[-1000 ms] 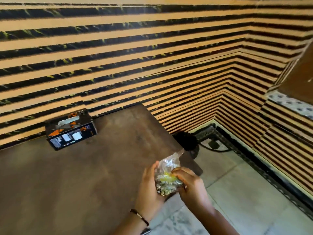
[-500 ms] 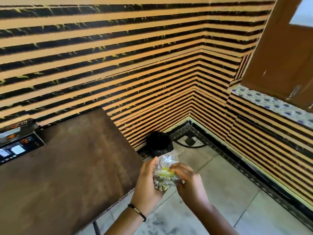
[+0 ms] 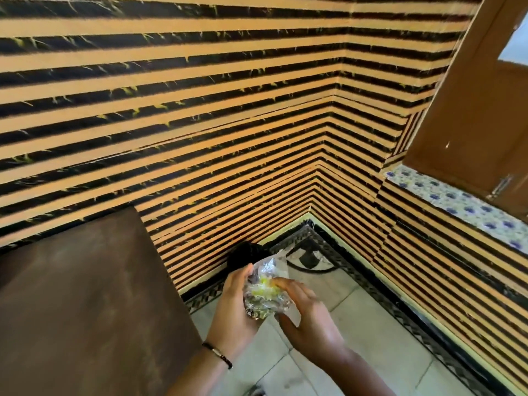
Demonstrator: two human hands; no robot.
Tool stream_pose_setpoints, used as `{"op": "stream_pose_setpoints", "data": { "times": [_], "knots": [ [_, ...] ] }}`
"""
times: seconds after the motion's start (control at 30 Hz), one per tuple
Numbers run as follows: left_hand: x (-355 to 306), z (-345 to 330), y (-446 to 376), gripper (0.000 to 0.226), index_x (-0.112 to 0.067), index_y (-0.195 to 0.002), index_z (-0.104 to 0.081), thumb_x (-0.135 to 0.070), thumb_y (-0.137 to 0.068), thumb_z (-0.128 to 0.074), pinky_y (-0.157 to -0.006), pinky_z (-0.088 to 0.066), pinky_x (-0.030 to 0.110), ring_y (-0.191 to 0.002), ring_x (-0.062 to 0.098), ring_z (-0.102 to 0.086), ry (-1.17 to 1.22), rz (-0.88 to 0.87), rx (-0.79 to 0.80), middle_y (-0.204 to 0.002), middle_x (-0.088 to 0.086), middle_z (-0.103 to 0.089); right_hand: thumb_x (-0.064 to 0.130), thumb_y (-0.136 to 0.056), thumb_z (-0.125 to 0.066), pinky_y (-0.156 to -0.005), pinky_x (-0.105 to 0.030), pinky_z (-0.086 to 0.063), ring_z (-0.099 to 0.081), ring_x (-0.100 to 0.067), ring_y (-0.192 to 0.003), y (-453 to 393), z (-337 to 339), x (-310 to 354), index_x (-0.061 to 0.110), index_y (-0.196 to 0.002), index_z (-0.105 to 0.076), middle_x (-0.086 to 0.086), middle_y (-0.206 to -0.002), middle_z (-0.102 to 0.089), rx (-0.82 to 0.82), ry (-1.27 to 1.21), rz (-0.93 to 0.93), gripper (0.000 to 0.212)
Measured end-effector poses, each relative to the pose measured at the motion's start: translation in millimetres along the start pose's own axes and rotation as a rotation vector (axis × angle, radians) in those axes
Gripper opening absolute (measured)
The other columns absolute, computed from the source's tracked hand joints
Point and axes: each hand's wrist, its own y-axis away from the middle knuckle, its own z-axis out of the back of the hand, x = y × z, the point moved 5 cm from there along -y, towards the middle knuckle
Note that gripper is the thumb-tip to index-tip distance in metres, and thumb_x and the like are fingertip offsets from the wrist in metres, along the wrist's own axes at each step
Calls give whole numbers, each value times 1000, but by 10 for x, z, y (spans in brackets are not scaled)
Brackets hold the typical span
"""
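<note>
A small clear plastic bag [image 3: 265, 290] with yellow and dark contents is held between both my hands, above the floor just right of the table's corner. My left hand [image 3: 235, 312] cups it from the left with the thumb up along its side. My right hand [image 3: 307, 315] grips its right side, fingers curled over the crumpled plastic. The bag's loose top sticks up toward the wall corner.
A dark brown table [image 3: 85, 295] fills the lower left. A black round bin [image 3: 243, 255] stands on the tiled floor [image 3: 357, 338] by the striped wall. A wooden window shutter [image 3: 471, 110] and a patterned sill [image 3: 457, 201] are at the right.
The view has swung right: the scale on the table has left the frame and the window has come in. Both hands keep hold of the bag, now past the table's edge.
</note>
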Motion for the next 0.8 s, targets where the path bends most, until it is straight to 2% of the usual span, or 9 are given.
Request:
{"op": "stream_pose_setpoints", "data": {
  "times": [0.03,0.13,0.23,0.3,0.43,0.5,0.57,0.67,0.8],
  "knots": [
    [54,-26,-179,88,-27,-133,-34,-7,-63,-82,-96,-40,8,-116,5,-51,9,2,-7,-127,-5,-41,24,-79,-60,-89,-17,-43,-53,-7,-108,-161,26,-64,38,-127,-40,9,-122,-58,14,13,11,54],
    [146,-72,-578,85,-20,-134,-37,-11,-63,-83,-96,-36,3,-116,4,-49,-37,-5,-33,-127,-5,-41,30,-79,-61,-90,-23,-46,-52,-9,-110,-543,64,-242,43,-131,-33,8,-125,-56,43,18,24,60],
    [221,-115,-898,87,-16,-135,-37,-14,-61,-84,-95,-32,-1,-115,6,-48,-78,1,-47,-124,-5,-41,28,-80,-62,-89,-26,-49,-54,-11,-110,-862,49,-416,40,-128,-40,7,-124,-58,46,11,56,55],
    [268,-153,-1070,88,-15,-136,-36,-14,-61,-84,-93,-31,-2,-116,6,-46,-98,22,-54,-123,-6,-39,21,-78,-66,-87,-23,-49,-55,-11,-107,-1042,26,-555,40,-123,-45,5,-121,-61,31,18,63,52],
    [353,-257,-1345,82,-16,-136,-36,-22,-66,-81,-97,-32,6,-116,6,-43,-102,88,-107,-124,-6,-40,12,-73,-72,-81,-14,-48,-59,-8,-99,-1405,-5,-839,37,-111,-53,5,-110,-66,68,23,115,50],
    [389,-338,-1474,81,-15,-136,-36,-30,-69,-78,-96,-25,-1,-114,4,-41,-95,116,-125,-124,-6,-40,8,-72,-70,-83,-2,-40,-59,-4,-97,-1597,-5,-1003,35,-106,-57,6,-106,-67,81,4,128,45],
    [430,-458,-1631,78,-15,-135,-35,-34,-71,-76,-91,-20,-7,-112,3,-40,-96,160,-140,-124,-6,-39,8,-73,-64,-86,1,-36,-57,-2,-96,-1812,35,-1209,32,-101,-60,9,-103,-66,80,-58,107,38],
    [475,-656,-1880,78,-15,-136,-36,-38,-72,-75,-89,-23,-7,-111,0,-40,-87,226,-181,-127,-5,-43,20,-77,-53,-89,-1,-35,-54,2,-100,-2147,124,-1545,30,-98,-64,14,-104,-62,136,-126,106,26],
    [494,-955,-2324,90,-15,-137,-35,-42,-64,-79,-92,-38,3,-115,5,-50,40,381,-245,-129,-4,-48,19,-76,-50,-90,-7,-41,-56,2,-101,-2661,354,-1958,24,-92,-68,9,-104,-66,243,-173,151,24]
  ]
}}
